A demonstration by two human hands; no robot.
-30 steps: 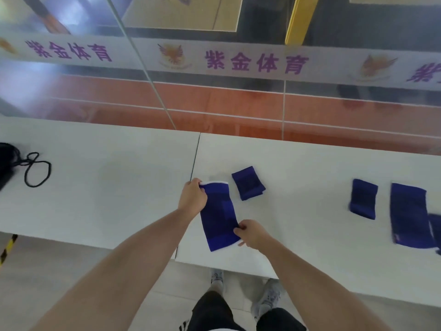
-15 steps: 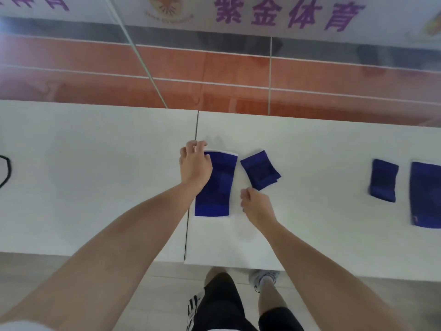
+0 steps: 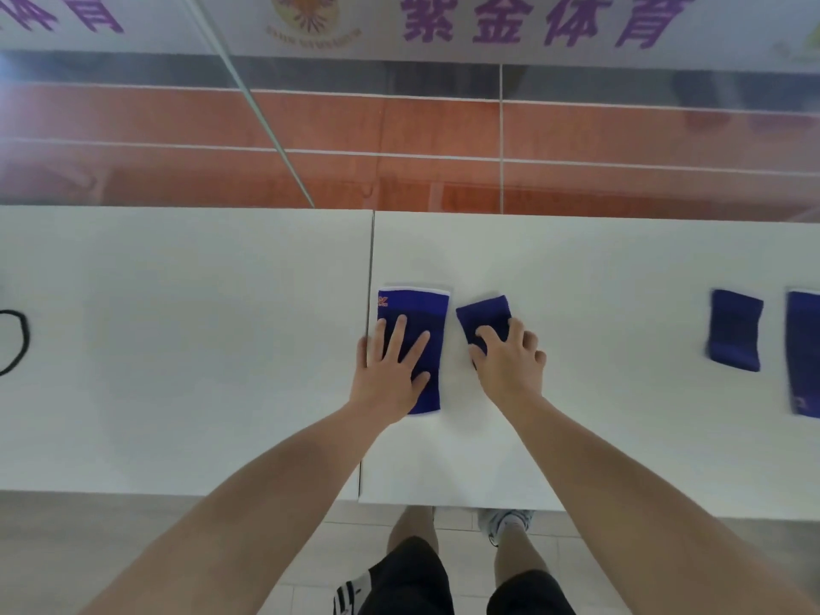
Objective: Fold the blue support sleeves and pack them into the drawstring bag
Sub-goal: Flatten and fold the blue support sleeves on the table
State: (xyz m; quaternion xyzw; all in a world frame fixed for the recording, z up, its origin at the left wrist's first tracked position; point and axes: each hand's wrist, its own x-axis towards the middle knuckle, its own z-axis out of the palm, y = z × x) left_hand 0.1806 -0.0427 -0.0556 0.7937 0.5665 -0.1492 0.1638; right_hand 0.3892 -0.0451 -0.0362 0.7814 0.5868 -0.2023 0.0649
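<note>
Hands are parted: left hand (image 3: 388, 375) pressed flat on the long sleeve (image 3: 415, 304), laid lengthwise away from the body, right hand (image 3: 508, 366) curled on the folded sleeve (image 3: 481, 315) just beside it.

Two white flat-topped tables (image 3: 177, 348) butted side by side, with a narrow dark seam (image 3: 371, 259) between them. Just right of the seam: long blue knit sleeve with white edging (image 3: 417, 304), flat, lengthwise front to back. Just beside it, not touching: small folded blue sleeve (image 3: 483, 315), slightly skewed. Well to the right: second small blue sleeve (image 3: 734, 330), then larger blue sleeve (image 3: 805, 348), cut by the frame edge. Far left: black cord loop (image 3: 22, 344), partly out of view.
</note>
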